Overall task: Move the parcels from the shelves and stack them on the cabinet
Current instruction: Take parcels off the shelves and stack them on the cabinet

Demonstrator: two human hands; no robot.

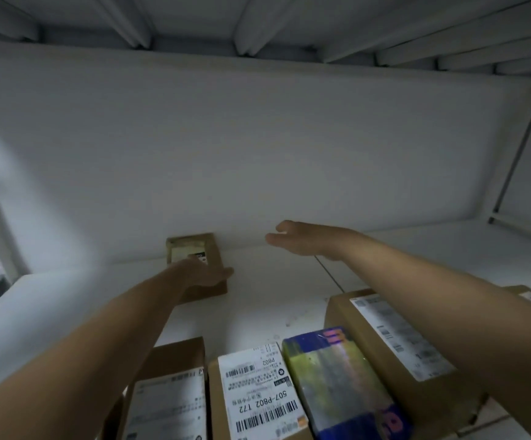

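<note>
A small brown cardboard parcel (205, 249) with a pale label stands at the back of a white shelf (273, 300), against the rear wall. My left hand (207, 274) lies on its top and front, fingers curled over the right side. My right hand (302, 241) hovers to the right of it with straight fingers, holding nothing. At the shelf's front lie several parcels: a brown box (172, 392), a box with a white barcode label (258, 392), a blue and yellow wrapped packet (337, 382), and a large brown box (400, 344) under my right forearm.
The white rear wall (258, 147) closes the shelf behind. The underside of the shelf above (258, 23) shows ribs overhead. A metal upright (518, 147) stands at the right. Bare shelf surface lies between the small parcel and the front row.
</note>
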